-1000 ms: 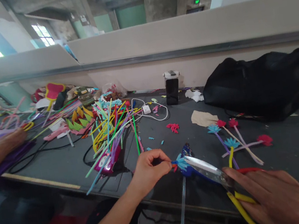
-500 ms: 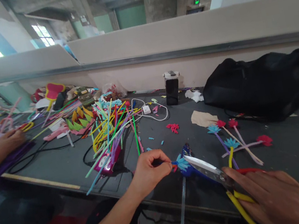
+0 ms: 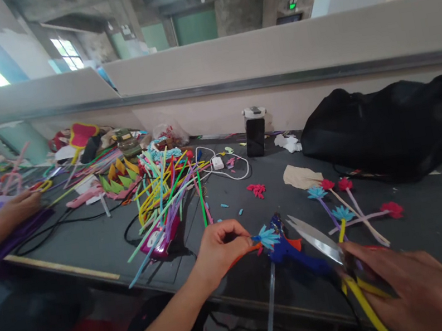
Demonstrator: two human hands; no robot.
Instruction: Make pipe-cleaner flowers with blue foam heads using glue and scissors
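Note:
My left hand (image 3: pixel 225 249) pinches the stem of a light blue pipe-cleaner flower (image 3: pixel 267 237), its petals fanned out to the right. Wrapped around yellow and red handles, my right hand (image 3: pixel 410 281) holds scissors (image 3: pixel 318 237), whose tips point up and left, apart from the flower. Beneath the flower and blades lies a blue glue gun (image 3: pixel 300 259) with a clear glue stick (image 3: pixel 272 304) sticking out toward the table's front edge. An orange piece (image 3: pixel 294 244) shows beside its nozzle.
Finished red and blue flowers (image 3: pixel 351 211) lie crossed at right, near a black bag (image 3: pixel 393 131). Colourful pipe cleaners (image 3: pixel 167 197) are heaped at left. A phone (image 3: pixel 256 137) leans on a bottle behind red bits (image 3: pixel 256 190). Another person's hands (image 3: pixel 12 211) work at far left.
The scissors have drawn back to the right, away from the blue flower. My left hand stays almost in place, still pinching the stem.

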